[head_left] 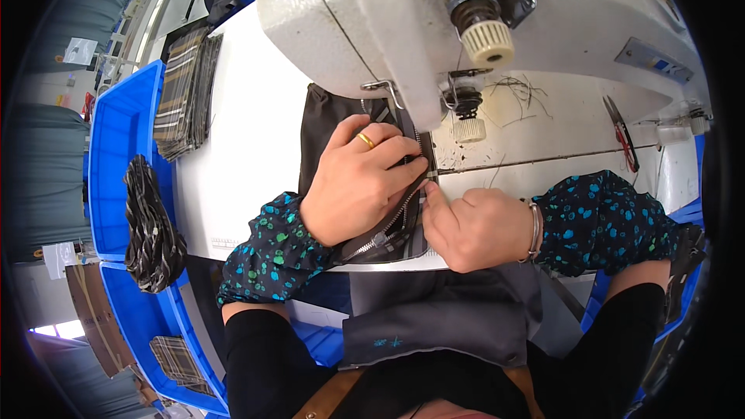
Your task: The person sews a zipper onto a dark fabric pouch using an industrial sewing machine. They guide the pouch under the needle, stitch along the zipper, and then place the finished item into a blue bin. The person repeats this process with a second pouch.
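**Two hands guiding a zippered fabric piece at a sewing machine**

The left hand [357,182] lies flat on the dark fabric piece [326,120], its fingers [403,157] loosely spread and pressing down beside the zipper [388,225]; one gold ring [365,140] sits on one finger. The right hand [473,225] rests at the front edge of the worktop [248,147], fingers curled together, with the tips pinching or pressing the plaid-lined edge of the fabric just right of the zipper; whether they actually grip it cannot be told, as the left hand partly covers that spot. One bracelet [535,229] circles the right wrist. Both forearms wear dotted sleeve covers.

The fabric piece runs from the worktop's front edge back under the head of the one white sewing machine [403,23], its far end hidden below the machine arm.

At the worktop's left rear corner lies one stack of plaid fabric pieces [186,93]. Along the left edge stand two blue bins: the upper blue bin [109,163] has a bundle of dark zipper tapes [151,229] draped over its near rim, and the lower blue bin [136,318] holds plaid pieces [177,358]. One pair of red-handled snips [623,140] lies at the right rear of the worktop.
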Demonstrator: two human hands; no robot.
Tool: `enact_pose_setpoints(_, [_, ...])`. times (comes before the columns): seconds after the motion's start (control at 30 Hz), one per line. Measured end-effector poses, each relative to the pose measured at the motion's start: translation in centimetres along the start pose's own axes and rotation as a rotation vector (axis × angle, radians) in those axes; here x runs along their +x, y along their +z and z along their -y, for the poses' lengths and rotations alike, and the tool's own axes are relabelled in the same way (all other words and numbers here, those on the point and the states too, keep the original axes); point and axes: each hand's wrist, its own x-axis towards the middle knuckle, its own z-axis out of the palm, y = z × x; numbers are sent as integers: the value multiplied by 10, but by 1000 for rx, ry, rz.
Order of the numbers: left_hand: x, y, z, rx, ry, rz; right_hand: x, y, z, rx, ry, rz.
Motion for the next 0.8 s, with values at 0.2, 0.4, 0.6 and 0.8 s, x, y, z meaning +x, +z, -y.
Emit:
enact_pose_setpoints(0.2, [5, 1, 5, 26, 23, -14, 1, 0, -1, 15, -3, 1])
enact_pose_setpoints(0.4, [13, 7, 24, -8, -12, -55, 3, 9, -16, -8, 32, 5])
enact_pose_setpoints(0.6, [14, 8, 38, -18, -79, -43, 4, 17, -28, 9, 97, 27])
enact_pose_setpoints(0.8, [9, 1, 48, -39, -136, 4, 7, 7, -39, 293, 252, 40])
